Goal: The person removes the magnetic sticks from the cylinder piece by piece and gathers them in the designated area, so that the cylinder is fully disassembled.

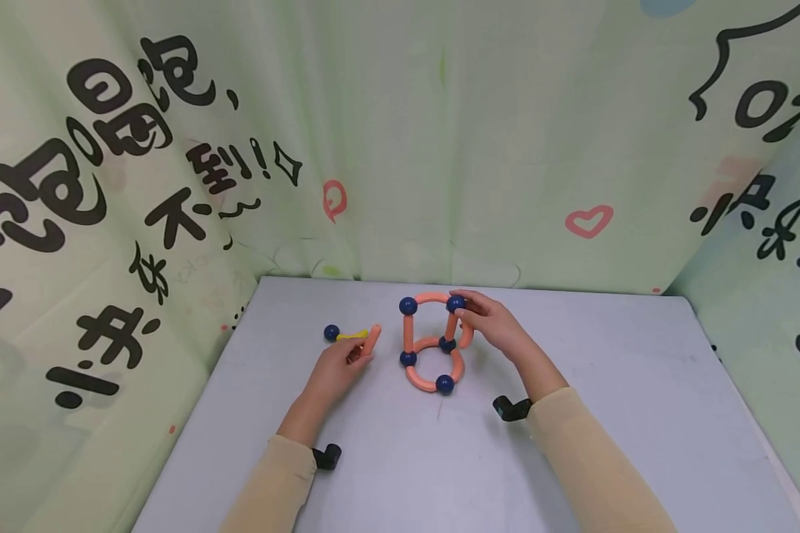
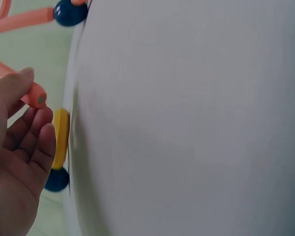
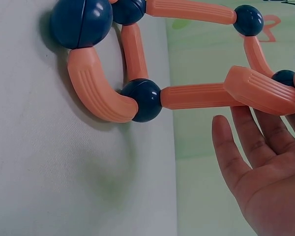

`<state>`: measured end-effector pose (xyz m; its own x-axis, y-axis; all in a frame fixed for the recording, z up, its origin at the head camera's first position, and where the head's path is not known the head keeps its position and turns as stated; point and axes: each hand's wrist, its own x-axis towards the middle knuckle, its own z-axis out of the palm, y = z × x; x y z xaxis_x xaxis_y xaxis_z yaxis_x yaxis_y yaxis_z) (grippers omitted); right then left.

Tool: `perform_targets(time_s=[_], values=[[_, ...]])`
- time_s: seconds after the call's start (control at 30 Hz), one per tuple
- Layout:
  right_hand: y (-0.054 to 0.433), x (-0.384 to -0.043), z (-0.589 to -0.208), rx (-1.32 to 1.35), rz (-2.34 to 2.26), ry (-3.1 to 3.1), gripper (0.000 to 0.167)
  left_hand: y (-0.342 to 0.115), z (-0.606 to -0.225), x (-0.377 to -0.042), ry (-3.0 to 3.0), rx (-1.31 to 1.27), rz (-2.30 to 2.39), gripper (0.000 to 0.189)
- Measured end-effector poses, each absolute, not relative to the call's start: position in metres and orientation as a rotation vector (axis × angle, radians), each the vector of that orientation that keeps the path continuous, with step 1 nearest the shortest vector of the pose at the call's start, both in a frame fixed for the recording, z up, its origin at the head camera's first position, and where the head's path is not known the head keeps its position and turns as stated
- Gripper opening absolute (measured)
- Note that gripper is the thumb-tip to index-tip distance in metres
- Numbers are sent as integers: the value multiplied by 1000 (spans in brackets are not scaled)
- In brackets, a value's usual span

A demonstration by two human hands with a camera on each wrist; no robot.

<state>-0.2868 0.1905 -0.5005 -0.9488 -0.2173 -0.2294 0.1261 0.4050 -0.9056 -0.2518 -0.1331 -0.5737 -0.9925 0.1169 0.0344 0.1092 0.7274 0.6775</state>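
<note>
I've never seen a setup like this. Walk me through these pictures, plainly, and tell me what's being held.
There is no machine at work here, just a person's two bare hands. The wide picture comes from a camera worn on the head, looking forward and down. The two closer ones come from cameras worn on the wrists, each looking at that hand's work.

On the pale table stands a frame of salmon-pink rods and dark blue balls. To its left in the head view lies a yellow rod with another blue ball at its end.

The left hand pinches a loose salmon-pink rod. The right hand holds the frame at its upper right ball.
</note>
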Motion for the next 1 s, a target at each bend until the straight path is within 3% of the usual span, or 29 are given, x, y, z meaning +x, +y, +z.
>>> perform_targets(time_s=[0.3,1.0], values=[[189,-287,-500,-69,-1550,2359,51,-157,-578,-256,2943,192,957,33],[190,-288,-502,-60,-1548,2358,51,-160,-582,-265,2919,57,889,27]])
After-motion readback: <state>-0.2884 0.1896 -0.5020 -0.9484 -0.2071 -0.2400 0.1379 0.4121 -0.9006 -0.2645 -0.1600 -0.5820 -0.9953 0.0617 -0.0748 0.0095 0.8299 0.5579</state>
